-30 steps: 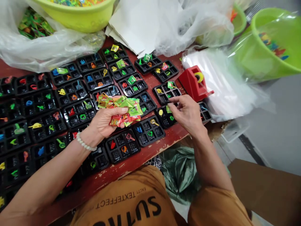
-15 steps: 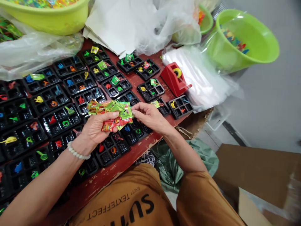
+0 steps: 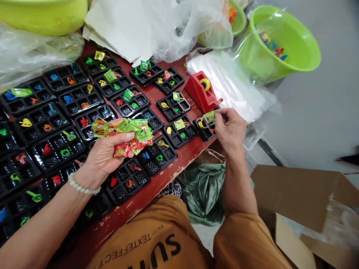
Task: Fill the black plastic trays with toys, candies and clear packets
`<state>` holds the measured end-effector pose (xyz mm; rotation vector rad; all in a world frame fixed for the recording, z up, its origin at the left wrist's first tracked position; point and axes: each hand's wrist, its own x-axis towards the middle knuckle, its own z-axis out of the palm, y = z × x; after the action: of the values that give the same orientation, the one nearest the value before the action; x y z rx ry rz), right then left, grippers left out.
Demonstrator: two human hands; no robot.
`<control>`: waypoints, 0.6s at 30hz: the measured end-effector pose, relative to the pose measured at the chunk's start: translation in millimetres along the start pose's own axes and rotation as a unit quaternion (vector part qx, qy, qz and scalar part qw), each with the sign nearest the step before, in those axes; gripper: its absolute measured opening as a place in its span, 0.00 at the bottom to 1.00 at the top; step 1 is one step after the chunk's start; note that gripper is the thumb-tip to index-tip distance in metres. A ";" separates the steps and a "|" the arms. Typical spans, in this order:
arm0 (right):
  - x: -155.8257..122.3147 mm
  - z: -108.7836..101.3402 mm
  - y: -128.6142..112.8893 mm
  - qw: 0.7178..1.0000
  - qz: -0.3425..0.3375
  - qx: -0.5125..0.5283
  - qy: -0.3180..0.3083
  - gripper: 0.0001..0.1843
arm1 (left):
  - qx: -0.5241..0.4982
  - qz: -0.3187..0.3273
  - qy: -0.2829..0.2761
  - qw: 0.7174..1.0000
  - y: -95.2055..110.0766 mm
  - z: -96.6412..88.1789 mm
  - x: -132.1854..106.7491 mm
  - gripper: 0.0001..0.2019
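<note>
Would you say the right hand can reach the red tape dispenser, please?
Probably yes: the way to the tape dispenser, just beyond the right hand, looks free, though that hand holds a green packet.

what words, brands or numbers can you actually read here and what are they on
"TEXTEFFECT": upside down on the brown shirt
"EXCIT": beside it, last letter unsure
"SU": larger letters below; the rest is cut off
Too small or blurred: print on the packets in the left hand, the green packet at the right hand, and packets lying in the black trays
</note>
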<state>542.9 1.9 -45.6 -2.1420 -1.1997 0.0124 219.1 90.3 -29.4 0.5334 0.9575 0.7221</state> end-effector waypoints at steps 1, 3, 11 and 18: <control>3.3 -1.5 14.9 0.999 0.004 -0.042 0.011 0.12 | 0.002 0.000 0.003 1.000 1.0 -0.9 -0.9 0.28; 6.5 0.1 35.8 0.996 0.008 -0.094 0.002 0.14 | 0.002 0.002 0.008 1.000 1.5 -2.0 -2.6 0.29; 9.3 15.7 40.0 0.989 -0.002 -0.146 -0.024 0.18 | 0.006 -0.001 0.001 1.000 -4.0 -1.5 -11.0 0.25; 1.1 7.9 5.9 0.999 -0.020 -0.030 -0.005 0.15 | -0.013 0.002 0.023 1.000 0.6 -6.1 -17.8 0.25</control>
<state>545.5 5.0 -54.7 -2.1721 -1.2622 -0.0307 206.9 77.9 -22.3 0.4979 0.9891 0.7519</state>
